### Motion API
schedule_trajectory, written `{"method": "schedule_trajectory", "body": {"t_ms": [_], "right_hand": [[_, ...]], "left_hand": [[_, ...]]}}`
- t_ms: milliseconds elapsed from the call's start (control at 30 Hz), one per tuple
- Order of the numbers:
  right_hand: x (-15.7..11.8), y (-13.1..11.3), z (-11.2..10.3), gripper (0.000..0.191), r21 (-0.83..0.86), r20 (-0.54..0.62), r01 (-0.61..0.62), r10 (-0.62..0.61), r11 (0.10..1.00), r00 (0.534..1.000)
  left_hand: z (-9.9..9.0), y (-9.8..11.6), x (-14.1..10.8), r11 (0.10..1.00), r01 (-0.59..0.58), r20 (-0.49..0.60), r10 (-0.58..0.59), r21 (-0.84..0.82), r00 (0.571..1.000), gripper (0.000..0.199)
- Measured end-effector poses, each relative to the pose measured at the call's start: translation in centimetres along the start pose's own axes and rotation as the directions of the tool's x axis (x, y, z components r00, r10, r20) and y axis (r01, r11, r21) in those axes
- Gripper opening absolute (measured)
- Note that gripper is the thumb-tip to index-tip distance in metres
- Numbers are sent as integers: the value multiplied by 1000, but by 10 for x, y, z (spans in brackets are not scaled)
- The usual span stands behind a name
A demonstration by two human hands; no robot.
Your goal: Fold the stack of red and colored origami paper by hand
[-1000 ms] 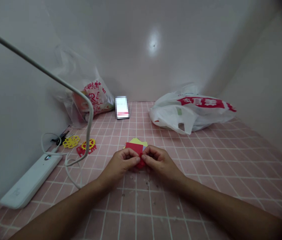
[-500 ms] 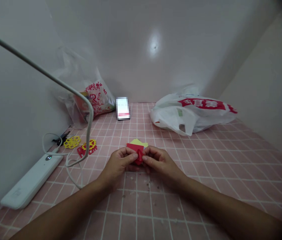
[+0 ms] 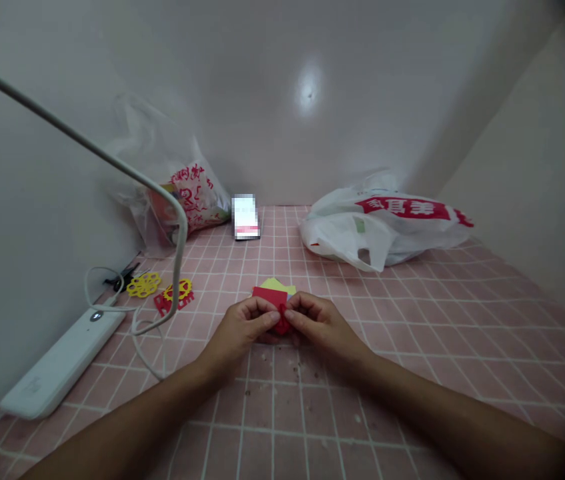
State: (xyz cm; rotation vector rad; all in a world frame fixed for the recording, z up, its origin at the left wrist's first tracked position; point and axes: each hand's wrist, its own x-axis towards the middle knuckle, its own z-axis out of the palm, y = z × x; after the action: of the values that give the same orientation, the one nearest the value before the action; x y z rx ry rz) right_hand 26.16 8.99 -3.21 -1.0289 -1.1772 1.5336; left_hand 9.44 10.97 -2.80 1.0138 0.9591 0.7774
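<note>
Small red folded piece (image 3: 283, 320) – narrow, creased, mostly covered by fingertips, so exact fold can't be made out. It sits at the middle of the table (image 3: 402, 320), between the two hands, in front of a flat red square sheet (image 3: 269, 295). Left hand (image 3: 238, 328) and right hand (image 3: 326, 330) both pinch it, thumbs on top, thumb tips nearly meeting; lower fingers partly hidden.

Versus half a second ago: the piece showed as a taller pointed flap with a wider gap between the thumbs; now thumbs are closer and less red shows there. Sheets and surroundings look unchanged.

Just beyond the red square, a yellow sheet (image 3: 277, 284) sticks out from under it. Left side: yellow flower-like cut-out (image 3: 144, 285), yellow gear-like ring (image 3: 182, 289) over a red toothed piece (image 3: 162, 304), long white device (image 3: 62, 367) nearer. Far side: lit phone (image 3: 245, 217) – screen pixelated – between a clear bag (image 3: 195, 193) left and a white bag (image 3: 402, 223) right.
</note>
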Motion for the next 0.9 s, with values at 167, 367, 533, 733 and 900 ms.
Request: {"method": "schedule_trajectory", "body": {"t_ms": [167, 367, 533, 733, 900], "right_hand": [[0, 1, -1, 21, -82, -2, 45, -45, 996, 999], [-2, 1, 1, 21, -80, -9, 61, -62, 995, 998], [-4, 1, 2, 22, -57, 8, 28, -28, 998, 1000], [-4, 0, 2, 25, -28, 10, 26, -26, 999, 1000], [-3, -1, 3, 27, 29, -26, 3, -3, 1000, 1000]], "left_hand": [[1, 2, 0, 999, -22, -12, 23, 34, 1000, 23], [1, 4, 1, 997, -64, -9, 65, 33, 998, 20], [3, 4, -1, 992, -105, -42, 107, 65, 993, 19], [3, 4, -1, 987, -104, -32, 109, 123, 994, 20], [1, 3, 0, 991, -39, 14, 38, 128, 999, 20]]}}
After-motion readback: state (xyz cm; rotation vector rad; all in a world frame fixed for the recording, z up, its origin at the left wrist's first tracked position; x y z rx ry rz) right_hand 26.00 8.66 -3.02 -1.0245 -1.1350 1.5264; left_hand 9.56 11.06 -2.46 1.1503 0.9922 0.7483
